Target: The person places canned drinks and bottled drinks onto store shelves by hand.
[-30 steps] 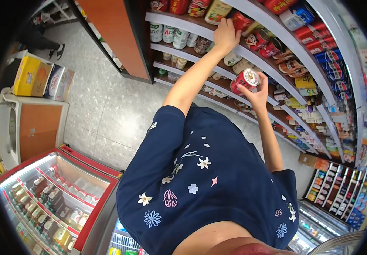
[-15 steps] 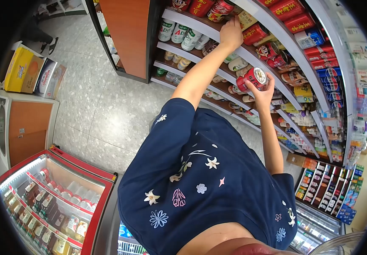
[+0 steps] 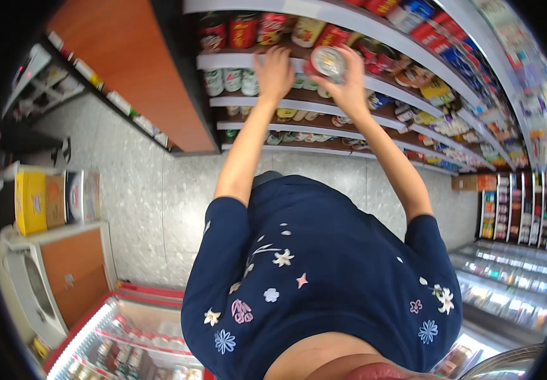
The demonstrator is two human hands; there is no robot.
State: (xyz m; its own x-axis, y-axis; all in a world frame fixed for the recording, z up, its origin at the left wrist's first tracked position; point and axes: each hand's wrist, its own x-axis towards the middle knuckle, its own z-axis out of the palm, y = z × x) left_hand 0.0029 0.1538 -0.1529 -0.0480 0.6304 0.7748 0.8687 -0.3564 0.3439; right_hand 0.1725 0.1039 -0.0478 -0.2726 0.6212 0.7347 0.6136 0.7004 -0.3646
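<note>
1. Grey floor tiles [image 3: 135, 190] are showing behind a yellow carton [image 3: 31, 201] that is sitting beside the sink [image 3: 40, 288] at far left.
2. Farther right, an open-front chiller [image 3: 137, 339] is glowing below, and an orange-brown panel [image 3: 124, 69] is standing beside the shelving [image 3: 314, 9].
3. Left hand [image 3: 275, 73] is reaching over a shelf edge just below the upright cans [image 3: 243, 31], its grip spread and holding nothing; whether the fingertips are touching anything, I cannot tell.
4. Right hand [image 3: 348, 79] is pinching a drink can [image 3: 328, 64] between thumb and fingers, its silvery end facing the camera, in front of the shelving.
</note>
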